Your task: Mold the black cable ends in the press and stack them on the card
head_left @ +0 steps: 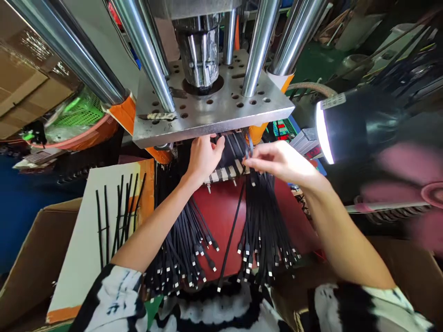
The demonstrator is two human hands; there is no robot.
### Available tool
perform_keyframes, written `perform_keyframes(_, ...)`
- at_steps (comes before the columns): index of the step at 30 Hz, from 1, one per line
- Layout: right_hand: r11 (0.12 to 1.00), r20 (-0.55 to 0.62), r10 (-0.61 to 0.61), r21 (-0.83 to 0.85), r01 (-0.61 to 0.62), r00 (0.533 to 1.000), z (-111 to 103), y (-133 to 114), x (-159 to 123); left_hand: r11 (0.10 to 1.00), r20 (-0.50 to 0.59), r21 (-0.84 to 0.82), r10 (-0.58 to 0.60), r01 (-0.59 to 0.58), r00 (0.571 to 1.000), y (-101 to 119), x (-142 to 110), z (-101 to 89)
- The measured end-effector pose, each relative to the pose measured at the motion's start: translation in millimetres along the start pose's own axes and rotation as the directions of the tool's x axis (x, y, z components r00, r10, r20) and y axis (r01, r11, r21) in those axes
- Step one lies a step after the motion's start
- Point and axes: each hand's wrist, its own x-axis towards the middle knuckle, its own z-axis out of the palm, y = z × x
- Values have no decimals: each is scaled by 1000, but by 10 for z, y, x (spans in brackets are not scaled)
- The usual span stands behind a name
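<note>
My right hand (pixel 278 159) is closed in a pinch on a black cable (pixel 249 144) just below the press plate's right front edge. My left hand (pixel 206 157) reaches to the plate's front edge, thumb raised beside the black strands in the striped black-and-white fixture (pixel 224 173). Its other fingers are mostly hidden under the plate, so what they grip cannot be seen. A bundle of black cables (pixel 265 221) with pale metal plugs hangs below my right hand. Another cable bundle (pixel 183 244) lies under my left forearm, and a single cable (pixel 231 237) lies between them.
The thick steel press plate (pixel 214 113) and its upright columns (pixel 258 50) stand over my hands. On the left, a white board (pixel 86 203) carries several black strips. At right are a lit lamp (pixel 346 124) and a blurred pink fan (pixel 404 184). Cables rest on a red surface (pixel 214 207).
</note>
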Motion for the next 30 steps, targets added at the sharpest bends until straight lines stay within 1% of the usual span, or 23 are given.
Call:
perform_keyframes(1,1000,0,-1,15,1,1000,-33,55,166,999,2,-40,34,-34,999,3,-69,-14)
perform_keyframes(2,1000,2,-8,27,8,1000,-41,108,308,992,25,-62,114,-112,993,2,-156,-41)
perform_keyframes(3,999,9,-17,32,17,1000,-30,157,427,974,70,-60,223,-219,972,-2,-249,-73)
perform_keyframes(4,999,19,-28,30,27,999,-11,203,523,943,134,-31,332,-331,934,-9,-339,-106)
perform_keyframes(5,999,26,-39,21,39,999,12,244,598,901,213,14,420,-433,882,-18,-415,-136)
perform_keyframes(6,999,30,-49,9,48,998,33,281,657,856,292,69,473,-512,831,-27,-471,-158)
perform_keyframes(7,998,28,-57,-7,57,998,48,314,700,814,359,120,499,-569,789,-33,-507,-171)
perform_keyframes(8,997,22,-67,-27,68,998,58,344,729,777,407,162,509,-608,759,-35,-525,-174)
perform_keyframes(9,996,10,-79,-45,79,997,62,371,746,746,435,197,514,-635,739,-32,-528,-168)
perform_keyframes(11,993,-14,-98,-62,97,995,58,420,749,704,449,252,523,-664,725,-10,-514,-138)
perform_keyframes(13,996,-31,-88,-21,88,996,50,467,727,686,444,296,517,-665,731,32,-508,-99)
perform_keyframes(16,995,-35,-51,86,54,998,55,525,703,687,439,364,470,-630,766,121,-546,-37)
perform_keyframes(17,994,-39,-49,97,53,998,63,536,702,687,438,386,451,-616,778,154,-569,-13)
perform_keyframes(19,997,-85,-48,54,53,995,89,540,693,683,427,438,414,-584,804,219,-627,42)
perform_keyframes(21,998,-190,-47,-46,39,981,116,520,635,672,413,497,373,-549,831,278,-688,100)
perform_keyframes(23,981,-283,-109,-188,56,953,134,486,500,662,408,541,332,-518,851,328,-734,149)
perform_keyframes(24,958,-280,-158,-275,78,947,138,465,410,664,408,552,313,-505,857,346,-742,164)
perform_keyframes(25,925,-243,-196,-367,97,950,141,444,317,671,412,553,295,-494,862,360,-735,171)
perform_keyframes(26,883,-188,-207,-459,100,960,144,421,232,685,415,547,276,-481,867,368,-711,170)
perform_keyframes(27,832,-129,-183,-548,83,975,149,398,169,702,419,539,256,-466,871,370,-666,163)
perform_keyframes(28,779,-90,-133,-626,48,987,156,373,136,719,421,531,234,-447,876,366,-600,151)
perform_keyframes(30,678,-83,-29,-734,-41,996,181,325,183,742,420,529,193,-412,887,338,-417,126)
